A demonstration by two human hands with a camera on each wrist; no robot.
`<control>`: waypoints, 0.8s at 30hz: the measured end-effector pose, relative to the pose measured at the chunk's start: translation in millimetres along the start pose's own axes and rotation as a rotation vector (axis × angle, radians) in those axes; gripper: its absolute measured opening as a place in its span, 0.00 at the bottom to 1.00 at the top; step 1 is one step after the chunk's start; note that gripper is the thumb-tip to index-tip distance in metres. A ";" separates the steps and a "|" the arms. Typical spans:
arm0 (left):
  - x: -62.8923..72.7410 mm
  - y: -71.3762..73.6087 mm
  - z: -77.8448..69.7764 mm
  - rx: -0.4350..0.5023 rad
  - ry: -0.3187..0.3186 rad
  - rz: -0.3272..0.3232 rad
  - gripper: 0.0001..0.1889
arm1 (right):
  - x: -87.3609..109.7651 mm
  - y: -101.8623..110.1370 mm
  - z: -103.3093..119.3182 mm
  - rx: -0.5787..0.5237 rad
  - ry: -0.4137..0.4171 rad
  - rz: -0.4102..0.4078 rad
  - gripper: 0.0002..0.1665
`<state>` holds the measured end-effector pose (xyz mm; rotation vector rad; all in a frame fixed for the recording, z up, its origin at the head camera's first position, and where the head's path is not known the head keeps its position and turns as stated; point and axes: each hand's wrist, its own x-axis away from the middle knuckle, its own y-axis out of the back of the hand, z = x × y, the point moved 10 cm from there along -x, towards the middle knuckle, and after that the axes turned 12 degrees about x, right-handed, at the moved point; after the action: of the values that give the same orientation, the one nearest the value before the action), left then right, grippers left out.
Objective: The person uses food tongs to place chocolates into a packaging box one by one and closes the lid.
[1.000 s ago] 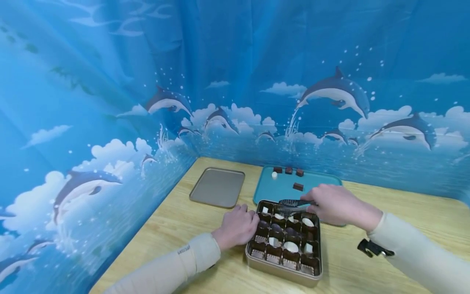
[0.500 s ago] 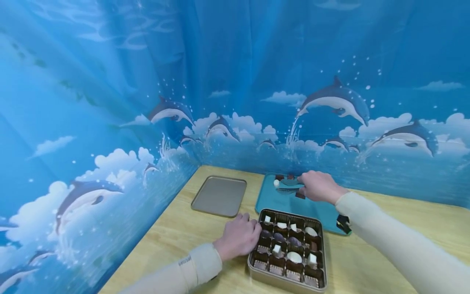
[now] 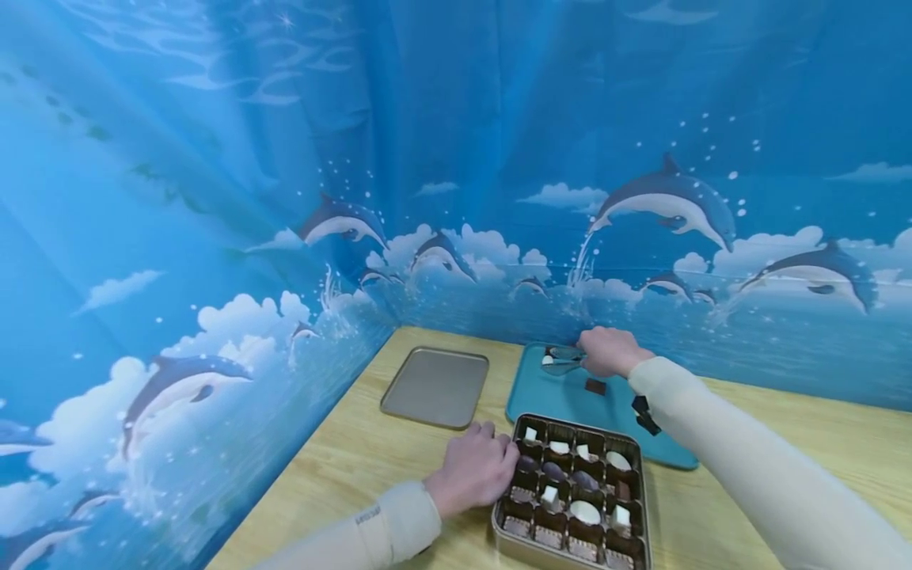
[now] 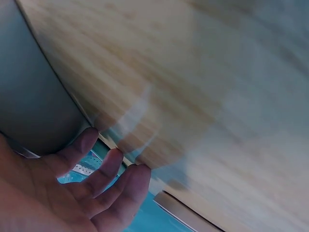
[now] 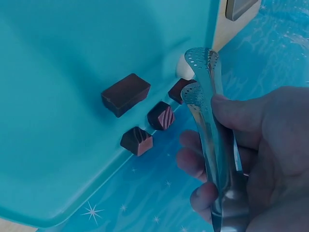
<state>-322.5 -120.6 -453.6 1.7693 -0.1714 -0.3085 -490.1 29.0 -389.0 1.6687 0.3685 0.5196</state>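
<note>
My right hand (image 3: 611, 351) holds metal tongs (image 5: 223, 159) with perforated tips over the far side of the blue tray (image 3: 526, 400). The tips stand apart and overlap a round white piece (image 5: 183, 66) in the right wrist view. Beside them on the tray lie a larger dark chocolate block (image 5: 126, 94) and several small chocolates (image 5: 137, 141), some striped. My left hand (image 3: 479, 467) rests against the left side of a metal tin (image 3: 529, 549), fingers loosely bent with fingertips at the table. White, dark and brown chocolates sit in the tin's compartments, several in paper cups.
A flat grey metal tray (image 3: 436, 388) lies on the wooden table (image 3: 349, 467), left of the blue tray. The tin stands close in front of the blue tray. A blue curtain (image 3: 456, 158) printed with dolphins encloses the back and left sides.
My right hand has carried the tongs from above the tin to the far left part of the blue tray, by the white piece. My left hand has stayed at the tin.
</note>
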 end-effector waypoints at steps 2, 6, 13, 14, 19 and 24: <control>0.0 -0.6 -1.5 -0.009 -0.006 0.003 0.23 | -0.9 -1.7 -0.3 -0.002 0.003 0.007 0.21; -0.8 -1.2 -3.1 -0.006 -0.008 0.009 0.22 | -3.1 -5.8 -2.0 -0.002 -0.004 0.018 0.21; -0.3 -2.3 -8.7 -0.082 -0.078 0.007 0.22 | -7.6 -11.5 -2.9 0.006 -0.014 0.027 0.21; -0.2 -1.9 -8.5 -0.079 -0.078 0.001 0.21 | -8.1 -11.9 -2.6 0.006 -0.014 0.027 0.20; 1.1 -0.9 -7.3 -0.072 -0.068 -0.010 0.21 | -10.8 -13.7 -0.7 0.001 -0.010 0.021 0.19; 1.3 -1.7 -1.5 -0.033 -0.026 -0.008 0.22 | -9.5 -10.5 1.9 0.010 -0.008 0.002 0.18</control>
<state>-321.0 -119.2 -455.2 1.7341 -0.1770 -0.3389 -496.6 24.2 -400.8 1.6808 0.3641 0.5129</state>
